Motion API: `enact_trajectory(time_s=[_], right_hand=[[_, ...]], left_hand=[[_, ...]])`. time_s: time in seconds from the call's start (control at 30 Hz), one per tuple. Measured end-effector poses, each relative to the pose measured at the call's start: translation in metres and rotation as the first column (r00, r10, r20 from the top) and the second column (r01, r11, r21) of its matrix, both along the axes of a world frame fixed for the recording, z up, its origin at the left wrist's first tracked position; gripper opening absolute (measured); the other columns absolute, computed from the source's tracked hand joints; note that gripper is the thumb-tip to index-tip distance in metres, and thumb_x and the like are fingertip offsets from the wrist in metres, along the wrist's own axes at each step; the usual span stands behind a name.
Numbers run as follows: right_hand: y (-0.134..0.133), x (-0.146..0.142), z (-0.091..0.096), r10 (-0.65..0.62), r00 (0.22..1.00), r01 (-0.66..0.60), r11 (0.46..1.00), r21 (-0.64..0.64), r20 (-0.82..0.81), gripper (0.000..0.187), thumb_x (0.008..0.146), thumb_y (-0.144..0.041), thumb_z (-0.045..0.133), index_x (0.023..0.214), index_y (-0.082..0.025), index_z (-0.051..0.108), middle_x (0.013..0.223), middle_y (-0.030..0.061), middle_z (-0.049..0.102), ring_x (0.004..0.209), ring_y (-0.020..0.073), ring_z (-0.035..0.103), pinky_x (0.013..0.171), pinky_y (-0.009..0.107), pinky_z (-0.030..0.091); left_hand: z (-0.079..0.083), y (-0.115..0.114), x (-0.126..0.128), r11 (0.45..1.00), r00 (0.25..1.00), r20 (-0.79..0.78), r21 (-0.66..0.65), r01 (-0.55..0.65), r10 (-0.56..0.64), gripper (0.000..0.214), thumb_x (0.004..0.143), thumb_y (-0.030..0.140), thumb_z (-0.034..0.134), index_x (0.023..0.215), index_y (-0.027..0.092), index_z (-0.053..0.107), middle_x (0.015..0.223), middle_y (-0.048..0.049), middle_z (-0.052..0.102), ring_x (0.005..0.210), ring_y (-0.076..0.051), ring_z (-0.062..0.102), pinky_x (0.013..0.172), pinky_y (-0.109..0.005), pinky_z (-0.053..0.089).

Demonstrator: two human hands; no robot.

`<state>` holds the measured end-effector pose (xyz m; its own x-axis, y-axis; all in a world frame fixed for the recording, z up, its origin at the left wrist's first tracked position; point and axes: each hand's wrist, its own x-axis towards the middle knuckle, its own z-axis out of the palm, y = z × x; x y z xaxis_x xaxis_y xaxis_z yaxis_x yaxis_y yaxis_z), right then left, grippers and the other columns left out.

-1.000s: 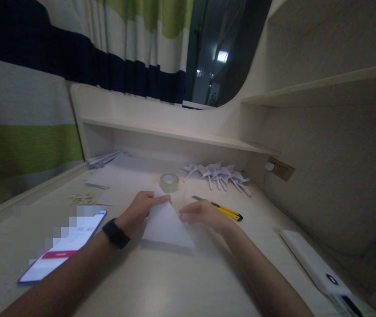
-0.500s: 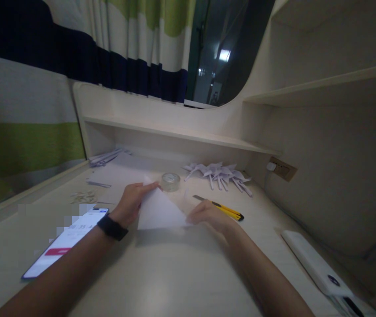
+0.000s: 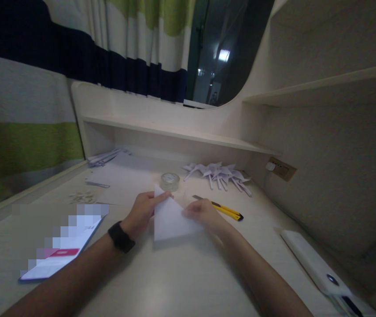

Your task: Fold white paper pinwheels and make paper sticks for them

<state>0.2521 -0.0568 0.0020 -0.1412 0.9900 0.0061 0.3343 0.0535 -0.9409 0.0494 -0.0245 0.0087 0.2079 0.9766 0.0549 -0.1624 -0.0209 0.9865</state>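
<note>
A folded sheet of white paper (image 3: 173,222) is held over the middle of the desk between both hands. My left hand (image 3: 145,210) pinches its upper left part, the thumb lying along the top edge. On the other side, my right hand (image 3: 204,213) grips the paper's right slanting edge with fingers closed; part of the paper lies hidden behind it. Just beyond the paper sits a roll of clear tape (image 3: 170,180). A yellow utility knife (image 3: 229,211), its blade out, lies right behind my right hand.
White paper pinwheels (image 3: 219,174) lie at the back right. Paper sheets (image 3: 125,176) and rolled paper sticks (image 3: 105,157) are at the back left, near small pale pieces (image 3: 82,197). A lit phone (image 3: 65,251) lies left; a white case (image 3: 313,259) sits right.
My left hand has moved right and slightly toward me, carrying the paper along. The right hand has shifted a little up the paper's slanting edge.
</note>
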Motion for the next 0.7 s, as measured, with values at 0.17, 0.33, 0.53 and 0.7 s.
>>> enact_trajectory(time_s=[0.17,0.33,0.53,0.7], right_hand=[[0.002,0.029,0.016,0.08,0.997,-0.08,0.996,-0.037,0.009,0.03,0.061,-0.04,0.077,0.068,-0.012,0.072,0.056,0.0008,0.062,0.047,0.0084,0.046,0.049,0.022,0.034],[-0.001,0.041,0.025,0.276,0.953,-0.268,0.961,-0.072,0.128,0.022,0.064,-0.035,0.075,0.069,-0.014,0.073,0.055,-0.0002,0.062,0.05,0.009,0.05,0.052,0.022,0.038],[-0.009,0.02,0.022,0.441,0.84,-0.426,0.897,-0.119,0.316,0.019,0.069,-0.032,0.072,0.077,-0.015,0.075,0.067,0.0017,0.069,0.06,0.0121,0.058,0.06,0.023,0.043],[-0.008,0.01,0.011,0.428,0.839,-0.427,0.901,-0.08,0.336,0.021,0.07,-0.032,0.071,0.078,-0.013,0.075,0.066,0.0018,0.069,0.06,0.013,0.058,0.06,0.023,0.042]], left_hand=[[0.006,0.015,-0.018,0.996,0.994,-0.094,0.061,0.061,-0.055,0.024,0.066,0.035,0.077,0.068,0.012,0.07,0.067,-0.0056,0.068,0.061,-0.014,0.06,0.056,-0.023,0.045],[0.02,0.022,-0.034,0.985,0.981,-0.182,0.141,0.101,-0.074,0.021,0.07,0.032,0.073,0.081,0.014,0.073,0.083,-0.0092,0.072,0.075,-0.017,0.063,0.068,-0.026,0.047],[0.023,0.003,-0.022,0.728,0.64,-0.599,0.133,0.673,-0.482,0.027,0.077,0.037,0.063,0.064,0.014,0.07,0.058,-0.0011,0.062,0.053,-0.012,0.051,0.051,-0.022,0.035],[0.008,-0.007,-0.009,0.632,0.514,-0.701,0.116,0.766,-0.494,0.031,0.078,0.031,0.057,0.053,0.013,0.06,0.048,0.0039,0.046,0.046,-0.009,0.037,0.046,-0.022,0.025]])
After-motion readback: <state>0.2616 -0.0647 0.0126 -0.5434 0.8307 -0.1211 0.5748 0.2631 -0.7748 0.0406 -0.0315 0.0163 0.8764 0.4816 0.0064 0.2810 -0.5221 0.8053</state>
